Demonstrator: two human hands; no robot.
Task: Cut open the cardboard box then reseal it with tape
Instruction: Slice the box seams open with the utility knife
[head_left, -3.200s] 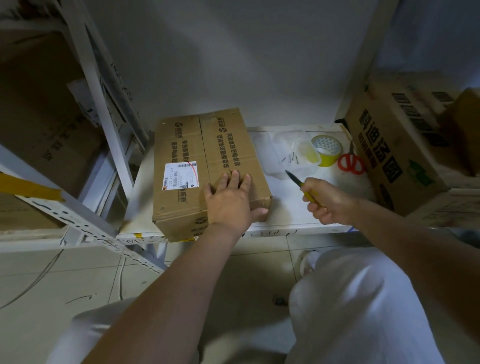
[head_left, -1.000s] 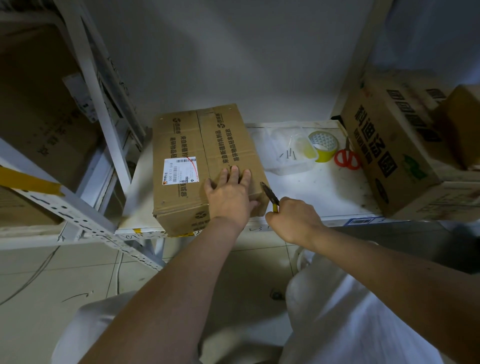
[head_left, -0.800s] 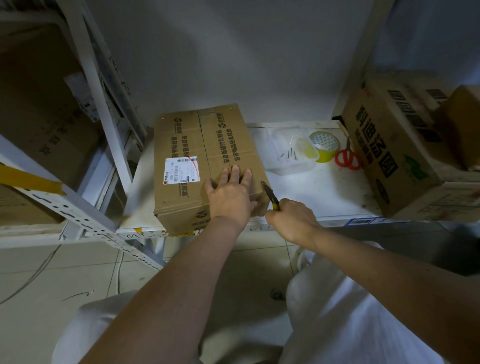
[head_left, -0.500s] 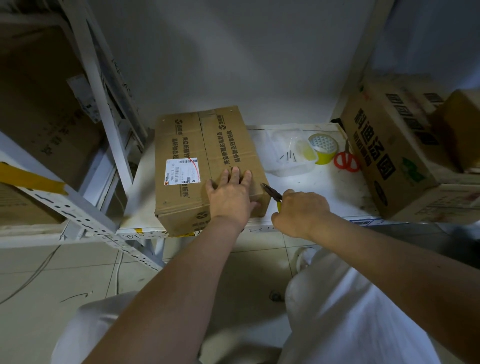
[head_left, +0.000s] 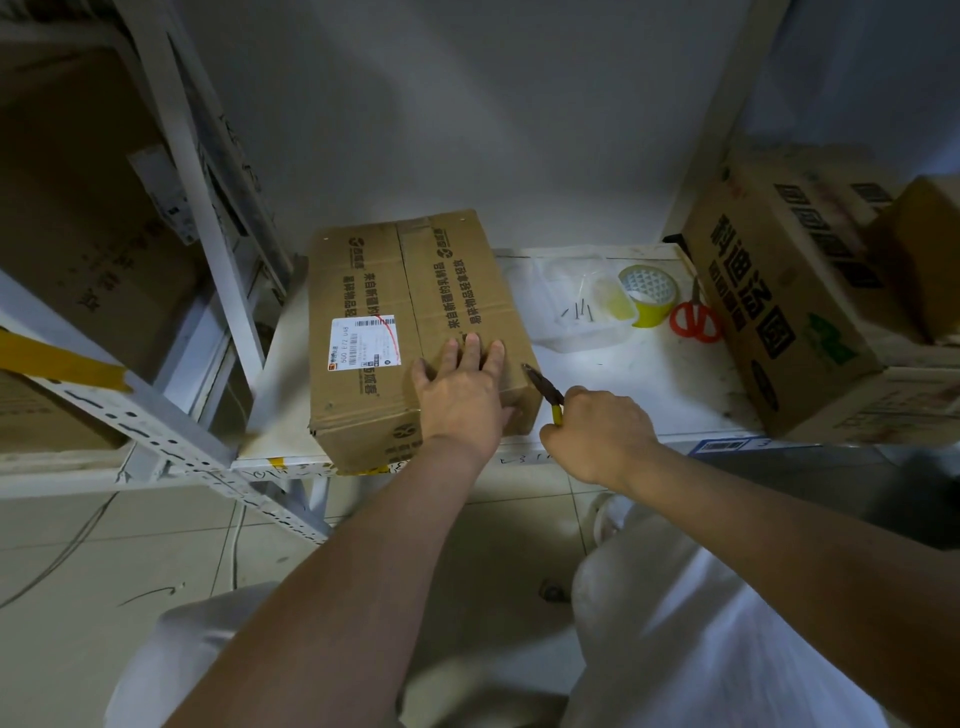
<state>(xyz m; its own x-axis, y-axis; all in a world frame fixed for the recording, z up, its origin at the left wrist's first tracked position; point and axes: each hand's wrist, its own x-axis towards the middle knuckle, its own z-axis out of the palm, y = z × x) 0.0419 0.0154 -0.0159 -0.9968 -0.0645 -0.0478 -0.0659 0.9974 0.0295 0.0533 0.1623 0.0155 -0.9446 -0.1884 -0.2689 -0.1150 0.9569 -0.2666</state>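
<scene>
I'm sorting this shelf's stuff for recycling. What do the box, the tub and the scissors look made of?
Box: brown cardboard, matte, printed, with a paper label. Tub: likely clear plastic, translucent, small nails showing through it. Scissors: glossy red handles, probably plastic; blades look like metal, but too dim to be sure.

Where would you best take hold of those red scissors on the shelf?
Probably by the red loops of the scissors, coming from the front. They lie flat with the loops toward the person and the blades pointing back, beside the big box, so the right side is blocked.
</scene>
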